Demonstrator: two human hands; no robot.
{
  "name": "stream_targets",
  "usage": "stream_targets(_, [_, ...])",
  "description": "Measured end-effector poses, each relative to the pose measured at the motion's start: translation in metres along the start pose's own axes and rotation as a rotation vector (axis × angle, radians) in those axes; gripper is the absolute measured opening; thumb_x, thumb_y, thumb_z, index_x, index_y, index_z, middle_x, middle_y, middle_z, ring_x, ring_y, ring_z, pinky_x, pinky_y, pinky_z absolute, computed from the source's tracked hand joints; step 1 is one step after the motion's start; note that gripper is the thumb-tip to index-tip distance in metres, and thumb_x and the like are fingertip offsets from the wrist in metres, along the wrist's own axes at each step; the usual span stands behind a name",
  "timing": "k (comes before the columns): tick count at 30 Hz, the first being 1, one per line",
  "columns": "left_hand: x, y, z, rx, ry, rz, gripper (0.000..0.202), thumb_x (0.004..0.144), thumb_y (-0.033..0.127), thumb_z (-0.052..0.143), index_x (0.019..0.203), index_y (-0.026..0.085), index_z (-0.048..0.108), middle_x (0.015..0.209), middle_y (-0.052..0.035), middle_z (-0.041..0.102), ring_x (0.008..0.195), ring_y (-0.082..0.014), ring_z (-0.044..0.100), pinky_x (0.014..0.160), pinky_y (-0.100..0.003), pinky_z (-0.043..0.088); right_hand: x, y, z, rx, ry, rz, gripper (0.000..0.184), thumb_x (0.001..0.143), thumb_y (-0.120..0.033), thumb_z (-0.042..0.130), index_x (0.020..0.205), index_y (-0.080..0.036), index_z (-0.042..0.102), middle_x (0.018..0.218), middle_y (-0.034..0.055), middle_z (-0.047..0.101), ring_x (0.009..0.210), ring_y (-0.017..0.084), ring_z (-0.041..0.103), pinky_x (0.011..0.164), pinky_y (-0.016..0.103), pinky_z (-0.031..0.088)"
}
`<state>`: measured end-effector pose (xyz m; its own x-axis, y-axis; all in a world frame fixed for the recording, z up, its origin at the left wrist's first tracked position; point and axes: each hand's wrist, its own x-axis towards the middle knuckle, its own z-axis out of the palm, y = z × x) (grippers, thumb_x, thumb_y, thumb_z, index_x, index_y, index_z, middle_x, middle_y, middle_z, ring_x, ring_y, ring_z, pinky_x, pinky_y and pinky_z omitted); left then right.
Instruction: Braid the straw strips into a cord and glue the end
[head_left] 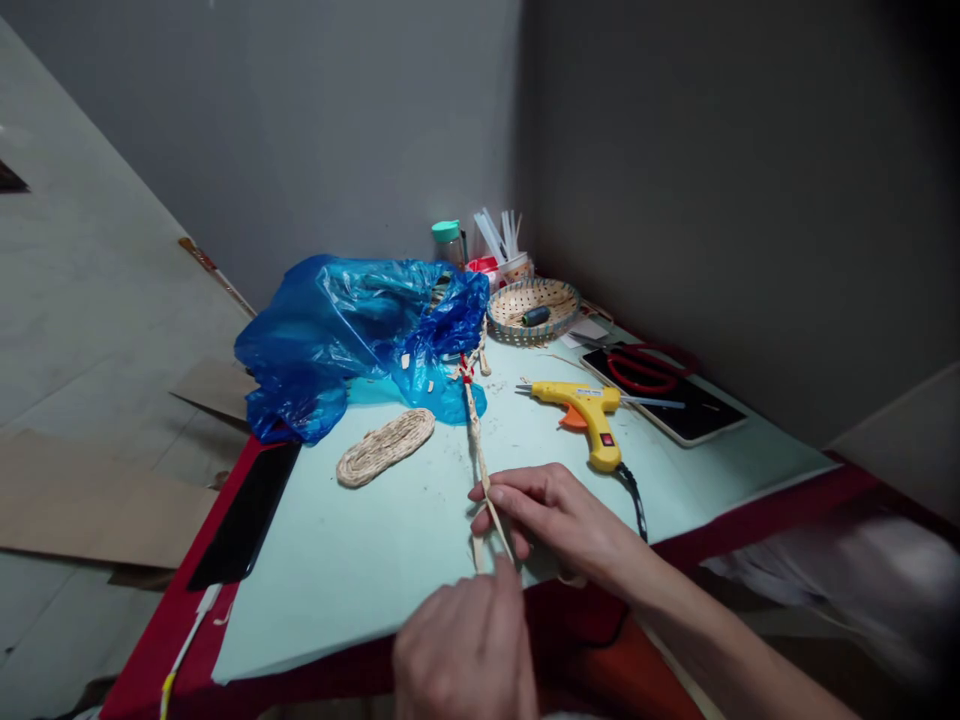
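A pale straw braid [476,437] runs toward me over the light green sheet, with a red tie [466,370] near its far end. My right hand [551,510] pinches the braid between thumb and fingers where it splits into loose strands. Closer to me, my left hand [465,640] is closed around the end of one strand [501,528]; its fingertips are partly hidden. Another loose strand [478,553] hangs below the right fingers. Left of the braid lies an oval woven straw piece [385,447].
Right of the braid lies a yellow glue gun [592,405]. Behind it, red-handled scissors [649,367] rest on a tablet [694,405]. A blue plastic bag [360,320] and a woven basket [532,308] with a thread spool stand at the back. A black phone [244,520] lies at the left edge.
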<state>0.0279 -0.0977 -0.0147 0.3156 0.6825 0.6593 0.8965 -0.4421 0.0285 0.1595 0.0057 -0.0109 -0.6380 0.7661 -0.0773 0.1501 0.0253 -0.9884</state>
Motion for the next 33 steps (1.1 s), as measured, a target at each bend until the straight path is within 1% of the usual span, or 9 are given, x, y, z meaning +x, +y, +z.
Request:
stream_targets(3, [-0.004, 0.01, 0.013, 0.116, -0.033, 0.134, 0.028, 0.076, -0.005, 0.05, 0.099, 0.002, 0.064, 0.052, -0.0011, 0.055, 0.045, -0.0154, 0.049, 0.046, -0.033, 0.029, -0.003, -0.002, -0.005, 0.055, -0.068, 0.024, 0.04, 0.093, -0.045, 0.046, 0.087, -0.013, 0.07, 0.06, -0.0011, 0.056, 0.043, 0.007, 0.038, 0.042, 0.019, 0.029])
stream_targets(5, [-0.003, 0.009, 0.012, 0.011, -0.05, 0.071, 0.021, 0.079, 0.0, 0.052, 0.093, 0.007, 0.066, 0.053, -0.0011, 0.055, 0.047, -0.0154, 0.048, 0.048, -0.032, 0.03, -0.005, -0.004, -0.007, 0.041, -0.071, 0.001, 0.038, 0.091, -0.043, 0.049, 0.081, -0.012, 0.067, 0.069, 0.0012, 0.061, 0.045, 0.005, 0.038, 0.041, 0.018, 0.028])
stream_targets(10, [0.021, -0.019, -0.009, -0.427, -0.055, -0.529, 0.011, 0.089, 0.023, 0.05, 0.092, 0.019, 0.06, 0.079, -0.0043, 0.06, 0.074, -0.0184, 0.057, 0.068, -0.031, 0.042, -0.009, -0.007, -0.008, 0.116, -0.095, -0.041, 0.034, 0.094, -0.041, 0.046, 0.081, -0.014, 0.062, 0.069, -0.0006, 0.059, 0.048, 0.006, 0.039, 0.044, 0.018, 0.033])
stream_targets(13, [0.04, -0.038, -0.005, -0.856, -0.244, -0.907, 0.03, 0.089, 0.037, 0.053, 0.115, 0.022, 0.05, 0.103, -0.0053, 0.062, 0.084, -0.0162, 0.06, 0.076, -0.029, 0.047, -0.011, -0.008, -0.006, 0.084, -0.072, -0.164, 0.033, 0.097, -0.036, 0.041, 0.083, -0.015, 0.063, 0.076, 0.0019, 0.063, 0.068, 0.012, 0.054, 0.068, 0.023, 0.044])
stream_targets(15, [0.047, -0.045, 0.005, -1.19, -0.443, -0.951, 0.029, 0.091, 0.037, 0.049, 0.116, 0.021, 0.047, 0.078, -0.0002, 0.062, 0.061, -0.0112, 0.055, 0.062, -0.023, 0.045, -0.012, -0.007, -0.004, 0.062, -0.076, -0.211, 0.03, 0.098, -0.033, 0.038, 0.095, -0.016, 0.063, 0.081, 0.0029, 0.066, 0.079, 0.014, 0.059, 0.079, 0.026, 0.044])
stream_targets(18, [0.049, -0.046, 0.019, -1.39, -0.598, -0.992, 0.024, 0.091, 0.039, 0.047, 0.101, 0.018, 0.051, 0.053, 0.005, 0.051, 0.04, -0.0061, 0.028, 0.039, -0.018, 0.019, -0.015, -0.004, -0.002, -0.031, -0.077, -0.207, 0.029, 0.1, -0.03, 0.034, 0.111, -0.018, 0.058, 0.083, 0.0024, 0.067, 0.079, 0.014, 0.061, 0.077, 0.026, 0.044])
stream_targets(21, [0.045, -0.044, 0.023, -1.383, -0.562, -1.036, 0.022, 0.089, 0.036, 0.051, 0.101, 0.017, 0.053, 0.056, 0.0046, 0.051, 0.043, -0.0054, 0.024, 0.041, -0.019, 0.013, -0.02, -0.003, -0.001, -0.284, -0.021, -0.193, 0.027, 0.1, -0.028, 0.034, 0.113, -0.02, 0.056, 0.078, 0.0008, 0.066, 0.07, 0.013, 0.059, 0.068, 0.024, 0.041])
stream_targets(26, [0.043, -0.038, 0.02, -1.18, -0.457, -1.025, 0.018, 0.086, 0.031, 0.056, 0.08, 0.015, 0.059, 0.049, 0.0063, 0.045, 0.048, -0.0065, 0.035, 0.049, -0.018, 0.027, -0.036, -0.007, 0.005, -0.805, 0.145, -0.141, 0.017, 0.093, -0.016, 0.039, 0.083, -0.02, 0.053, 0.069, 0.0007, 0.061, 0.056, 0.014, 0.053, 0.054, 0.027, 0.03])
stream_targets(33, [0.04, -0.032, 0.013, -1.19, -0.384, -1.092, 0.023, 0.087, 0.036, 0.054, 0.08, 0.015, 0.06, 0.058, 0.0047, 0.056, 0.038, -0.0035, 0.03, 0.043, -0.02, 0.024, -0.043, 0.004, 0.046, -1.242, 0.357, -0.511, 0.026, 0.061, -0.004, 0.046, 0.082, -0.015, 0.056, 0.063, 0.0045, 0.059, 0.049, 0.019, 0.056, 0.042, 0.031, 0.025])
